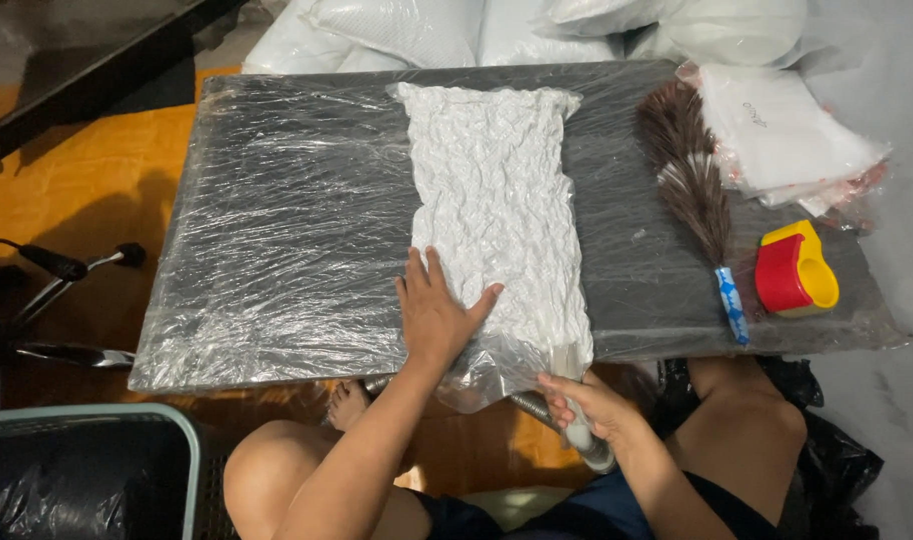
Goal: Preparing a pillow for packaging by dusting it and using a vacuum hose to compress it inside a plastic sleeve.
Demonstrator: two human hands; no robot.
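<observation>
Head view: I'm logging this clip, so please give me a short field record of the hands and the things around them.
left hand: flat, palm down on the vacuum-packed white bag
right hand: grip closed on the hose nozzle at the bag's near end
surface: plastic-wrapped dark table
right of bag: feather duster, red and yellow plastic tool, stack of flat bags
</observation>
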